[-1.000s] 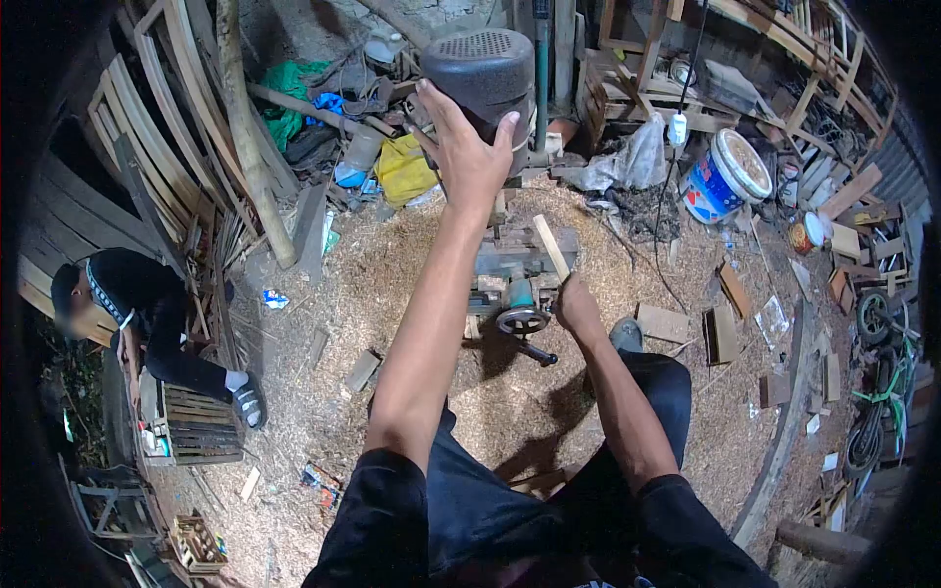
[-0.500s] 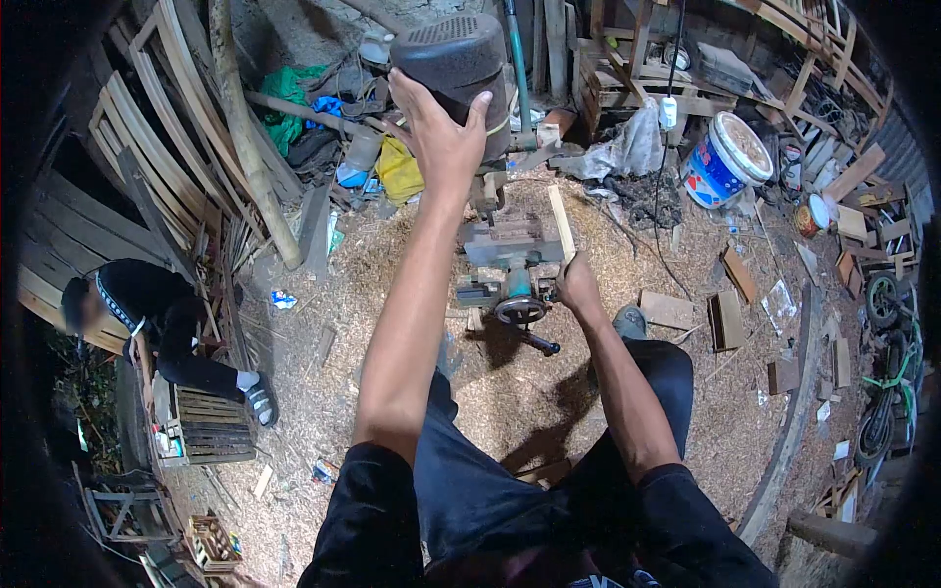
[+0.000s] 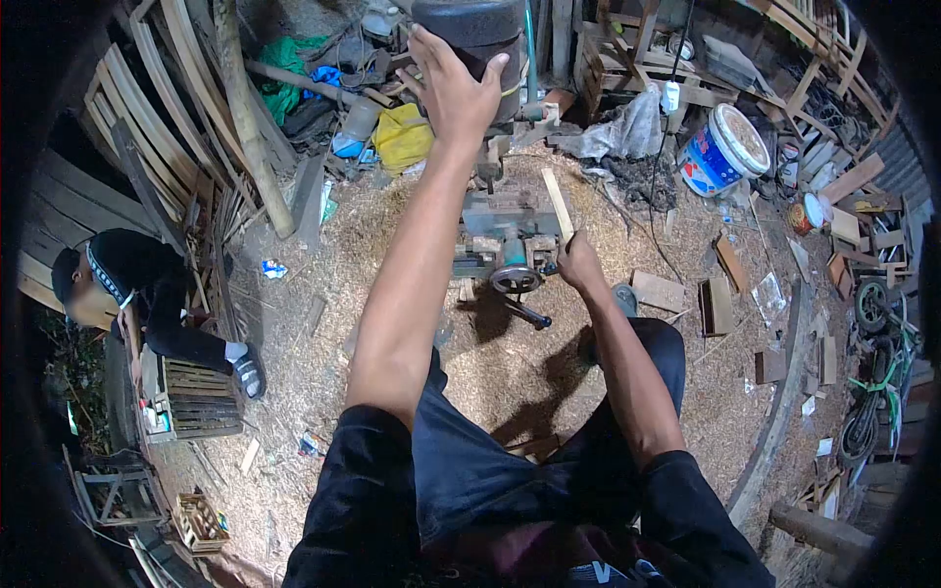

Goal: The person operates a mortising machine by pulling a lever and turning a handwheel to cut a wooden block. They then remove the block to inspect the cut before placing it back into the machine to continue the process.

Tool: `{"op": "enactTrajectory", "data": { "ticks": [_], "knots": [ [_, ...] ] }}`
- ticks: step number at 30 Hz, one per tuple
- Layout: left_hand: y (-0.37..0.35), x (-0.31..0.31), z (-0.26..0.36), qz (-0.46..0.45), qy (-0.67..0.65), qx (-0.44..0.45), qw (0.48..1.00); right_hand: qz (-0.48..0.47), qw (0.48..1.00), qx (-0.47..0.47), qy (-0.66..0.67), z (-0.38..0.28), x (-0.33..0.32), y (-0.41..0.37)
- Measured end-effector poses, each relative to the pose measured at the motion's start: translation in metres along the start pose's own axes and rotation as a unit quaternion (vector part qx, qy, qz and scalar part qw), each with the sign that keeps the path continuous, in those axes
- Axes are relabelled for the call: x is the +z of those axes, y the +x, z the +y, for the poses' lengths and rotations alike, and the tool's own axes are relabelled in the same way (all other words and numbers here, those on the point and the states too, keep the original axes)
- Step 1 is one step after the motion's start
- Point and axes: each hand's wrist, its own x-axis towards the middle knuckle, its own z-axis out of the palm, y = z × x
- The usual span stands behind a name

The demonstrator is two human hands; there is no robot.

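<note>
At the top centre, my left hand [image 3: 461, 93] lies against the dark round housing [image 3: 470, 29] of a standing machine, fingers and thumb spread apart. The housing's top is cut off by the frame edge. Below it is the machine's metal bed [image 3: 505, 211], with a handwheel [image 3: 516, 281] and a crank handle [image 3: 530, 315] on the near side. My right hand [image 3: 579, 260] is closed around the near end of a narrow pale wooden strip [image 3: 558, 204], which points away from me beside the bed. The strip's lower end is hidden in my fingers.
Wood shavings [image 3: 323, 392] cover the floor. Wood offcuts [image 3: 717, 307] and a white-blue bucket [image 3: 723, 152] lie to the right, near a small bike [image 3: 867, 382]. At left, another person [image 3: 147, 294] bends over a slatted wooden crate [image 3: 201, 392] beside leaning curved boards [image 3: 157, 127].
The view has tilted down slightly, so the machine and my hands appear higher. My left hand stays against the housing and my right hand still holds the strip.
</note>
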Motion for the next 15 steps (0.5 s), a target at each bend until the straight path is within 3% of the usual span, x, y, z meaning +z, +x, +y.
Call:
{"op": "enactTrajectory", "data": {
  "ticks": [3, 9, 12, 15],
  "knots": [
    [0.001, 0.001, 0.008, -0.001, 0.027, -0.006, 1.0, -0.041, 0.997, 0.058, -0.023, -0.004, -0.004, -0.006],
    [-0.002, -0.01, 0.006, -0.009, -0.01, -0.016, 1.0, -0.148, 0.985, 0.009, -0.086, -0.007, -0.001, -0.004],
    [-0.016, -0.032, -0.008, -0.049, 0.009, 0.012, 0.999, -0.122, 0.976, -0.068, -0.166, -0.021, 0.006, -0.004],
    [-0.06, -0.059, -0.012, -0.099, 0.007, -0.005, 0.995, -0.099, 0.976, -0.069, -0.182, -0.043, 0.012, 0.003]
  ]
}}
